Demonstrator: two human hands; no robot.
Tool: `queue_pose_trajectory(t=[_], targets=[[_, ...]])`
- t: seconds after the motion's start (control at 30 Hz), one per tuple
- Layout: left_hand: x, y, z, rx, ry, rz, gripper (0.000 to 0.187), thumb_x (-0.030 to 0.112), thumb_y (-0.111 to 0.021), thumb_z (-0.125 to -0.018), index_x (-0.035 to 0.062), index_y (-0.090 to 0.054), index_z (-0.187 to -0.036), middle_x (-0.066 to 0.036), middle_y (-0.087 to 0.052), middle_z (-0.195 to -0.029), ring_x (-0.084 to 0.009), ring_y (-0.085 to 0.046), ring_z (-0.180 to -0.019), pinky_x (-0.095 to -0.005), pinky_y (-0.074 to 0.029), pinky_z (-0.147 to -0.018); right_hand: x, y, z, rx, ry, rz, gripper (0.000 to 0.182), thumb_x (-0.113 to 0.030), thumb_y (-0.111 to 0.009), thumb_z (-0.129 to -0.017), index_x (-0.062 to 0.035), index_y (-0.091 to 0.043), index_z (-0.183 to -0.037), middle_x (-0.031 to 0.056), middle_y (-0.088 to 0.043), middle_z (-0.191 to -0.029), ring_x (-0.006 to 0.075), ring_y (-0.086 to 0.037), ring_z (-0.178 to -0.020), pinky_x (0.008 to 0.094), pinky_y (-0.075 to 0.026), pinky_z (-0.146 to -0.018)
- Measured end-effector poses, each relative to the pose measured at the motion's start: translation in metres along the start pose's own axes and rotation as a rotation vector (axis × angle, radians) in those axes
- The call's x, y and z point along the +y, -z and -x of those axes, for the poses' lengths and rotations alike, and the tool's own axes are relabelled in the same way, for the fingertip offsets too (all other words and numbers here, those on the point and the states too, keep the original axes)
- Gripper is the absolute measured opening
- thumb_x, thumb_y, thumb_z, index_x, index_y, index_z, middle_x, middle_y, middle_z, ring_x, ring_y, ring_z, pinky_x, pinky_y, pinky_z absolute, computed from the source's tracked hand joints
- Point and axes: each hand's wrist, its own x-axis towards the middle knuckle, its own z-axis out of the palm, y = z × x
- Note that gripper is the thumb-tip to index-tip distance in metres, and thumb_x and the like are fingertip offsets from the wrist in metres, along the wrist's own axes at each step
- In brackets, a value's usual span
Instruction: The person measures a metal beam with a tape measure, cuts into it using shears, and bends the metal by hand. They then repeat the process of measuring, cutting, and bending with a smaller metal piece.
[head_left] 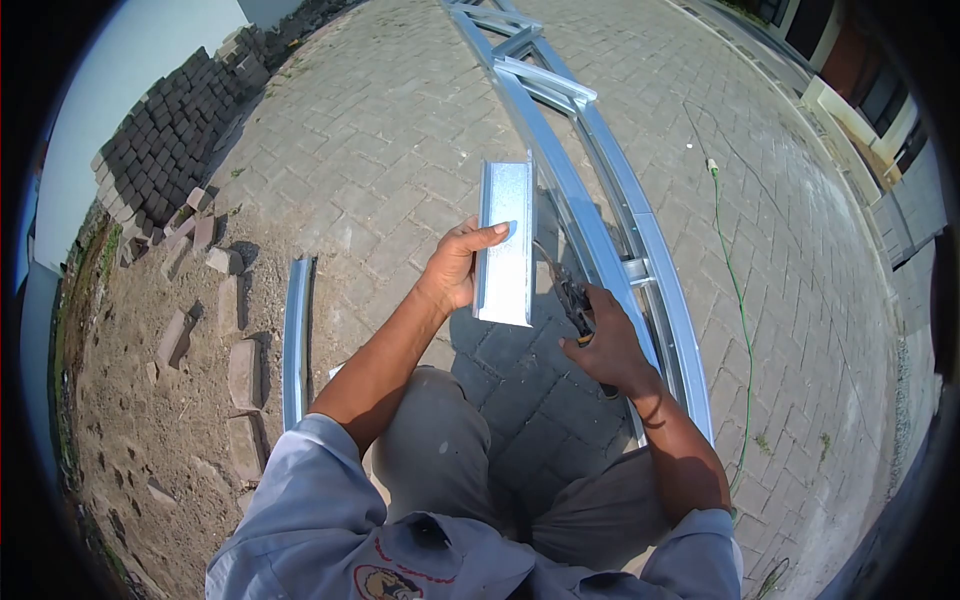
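Observation:
My left hand [466,262] grips a short piece of shiny metal channel [507,190] by its left edge, thumb flat across its face. The channel is held upright above the paving, in front of my knees. In my right hand [612,345] is a pair of tin snips [572,297], fingers closed around the handles. The blades point up and left toward the channel's right edge, and the hand partly hides the handles. Just beyond the right hand lies a long metal truss frame [590,225] on the ground.
Another metal channel length [298,335] lies on the left, along the border of paving and bare soil. Loose paving blocks [245,375] are scattered there, with a stacked block pile [165,130] behind. A green cable [738,280] runs over the paving on the right.

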Motion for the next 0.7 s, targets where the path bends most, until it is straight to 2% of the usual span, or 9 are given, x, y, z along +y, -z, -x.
queue_pose_trajectory(t=[0.1, 0.2, 0.4, 0.5, 0.6, 0.7], targets=[[0.000, 0.004, 0.007, -0.101, 0.134, 0.199, 0.071, 0.027, -0.073, -0.086, -0.0062, -0.042, -0.140, -0.021, -0.066, -0.113, -0.0305, -0.071, -0.101, -0.0458, -0.061, -0.087, 0.007, -0.001, 0.001, -0.018, -0.009, -0.025, 0.075, -0.018, -0.084, -0.073, 0.0040, -0.050, -0.136, 0.0276, -0.059, -0.123, 0.0455, -0.060, -0.116, 0.0490, -0.049, -0.100], [-0.004, -0.009, 0.010, -0.227, 0.081, 0.346, 0.073, 0.028, -0.070, -0.084, -0.0065, -0.042, -0.142, -0.025, -0.064, -0.119, -0.0364, -0.068, -0.108, -0.0502, -0.058, -0.094, 0.000, 0.005, 0.000, -0.029, -0.017, 0.024, 0.075, -0.017, -0.083, -0.072, 0.0043, -0.050, -0.136, 0.0276, -0.060, -0.120, 0.0453, -0.060, -0.114, 0.0494, -0.050, -0.099], [-0.001, 0.010, 0.004, -0.035, -0.027, 0.466, 0.074, 0.039, -0.066, -0.084, -0.0024, -0.046, -0.141, -0.027, -0.058, -0.132, -0.0420, -0.059, -0.123, -0.0589, -0.047, -0.107, 0.007, 0.010, 0.002, 0.169, 0.039, 0.069, 0.073, -0.016, -0.082, -0.072, 0.0066, -0.049, -0.134, 0.0252, -0.058, -0.115, 0.0442, -0.060, -0.107, 0.0499, -0.050, -0.092], [-0.001, 0.026, 0.005, 0.090, -0.058, 0.634, 0.069, 0.048, -0.059, -0.092, -0.0011, -0.048, -0.139, -0.025, -0.059, -0.130, -0.0424, -0.058, -0.123, -0.0610, -0.044, -0.108, 0.004, 0.014, 0.003, 0.203, 0.043, 0.137, 0.074, -0.017, -0.082, -0.073, 0.0057, -0.048, -0.135, 0.0238, -0.056, -0.117, 0.0427, -0.057, -0.110, 0.0502, -0.047, -0.095], [-0.002, 0.025, -0.001, 0.334, -0.110, 0.565, 0.066, 0.057, -0.049, -0.097, 0.0035, -0.051, -0.135, -0.019, -0.061, -0.126, -0.0365, -0.059, -0.121, -0.0559, -0.045, -0.107, -0.002, 0.011, 0.004, 0.207, 0.072, 0.263, 0.075, -0.018, -0.081, -0.074, 0.0033, -0.047, -0.137, 0.0226, -0.055, -0.120, 0.0408, -0.054, -0.115, 0.0505, -0.043, -0.100], [0.001, 0.007, 0.002, 0.495, -0.140, 0.473, 0.060, 0.056, -0.042, -0.101, 0.0054, -0.053, -0.131, -0.016, -0.061, -0.126, -0.0338, -0.058, -0.121, -0.0527, -0.044, -0.108, -0.007, 0.005, 0.005, 0.208, 0.090, 0.329, 0.076, -0.018, -0.081, -0.073, 0.0019, -0.045, -0.138, 0.0218, -0.053, -0.124, 0.0396, -0.052, -0.118, 0.0509, -0.040, -0.103]])
